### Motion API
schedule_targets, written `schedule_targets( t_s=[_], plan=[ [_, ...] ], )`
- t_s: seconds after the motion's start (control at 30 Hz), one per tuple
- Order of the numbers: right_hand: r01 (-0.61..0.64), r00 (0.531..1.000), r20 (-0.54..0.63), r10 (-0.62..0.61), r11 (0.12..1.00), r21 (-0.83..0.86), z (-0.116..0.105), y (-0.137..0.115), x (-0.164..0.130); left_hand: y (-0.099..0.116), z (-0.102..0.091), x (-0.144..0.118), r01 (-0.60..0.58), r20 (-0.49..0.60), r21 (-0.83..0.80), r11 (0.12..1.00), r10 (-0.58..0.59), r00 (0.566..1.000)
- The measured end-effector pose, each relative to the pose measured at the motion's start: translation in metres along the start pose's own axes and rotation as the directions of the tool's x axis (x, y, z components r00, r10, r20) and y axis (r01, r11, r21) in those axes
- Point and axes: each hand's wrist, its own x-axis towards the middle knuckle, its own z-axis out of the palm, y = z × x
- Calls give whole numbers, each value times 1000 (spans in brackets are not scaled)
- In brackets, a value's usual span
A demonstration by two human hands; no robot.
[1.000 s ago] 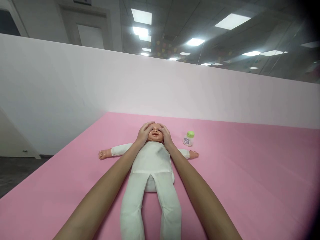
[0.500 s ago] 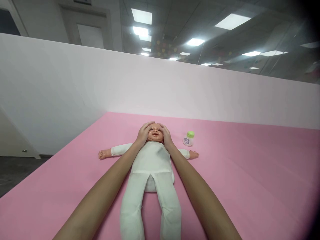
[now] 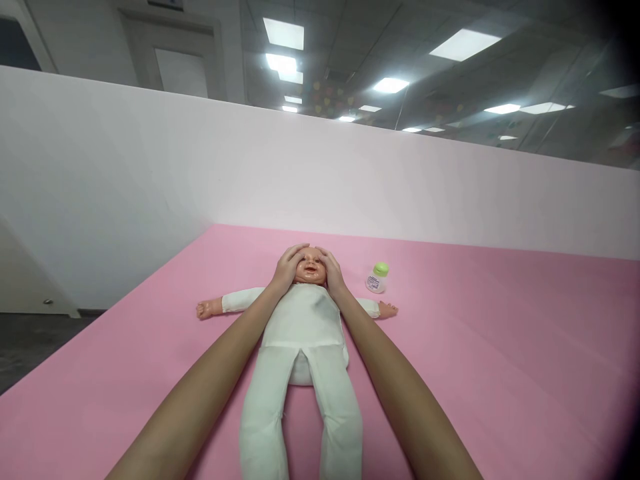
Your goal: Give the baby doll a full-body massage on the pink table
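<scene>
Head view: both hands, left hand (image 3: 287, 268) and right hand (image 3: 331, 269), cup the doll (image 3: 303, 333) head.

Both forearms are bare from the lower frame edge up to the wrists, with no sleeve, watch, bracelet or glove on them. The left hand (image 3: 287, 268) and the right hand (image 3: 331, 270) are bare too, slim, with no rings showing on the fingers.
</scene>
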Motion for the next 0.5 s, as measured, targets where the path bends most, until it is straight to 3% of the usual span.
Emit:
schedule_targets(
  t_s=[0.2, 0.5],
  plan=[
    [-4, 1000, 17, 4, 1000, 2, 1, -3, -3, -3, -2, 1, -33, 20, 26, 999, 33, 999],
    [9, 1000, 9, -9, 1000, -8, -2, 3, 0, 2, 2, -1, 11, -15, -18, 1000, -11, 1000]
  ],
)
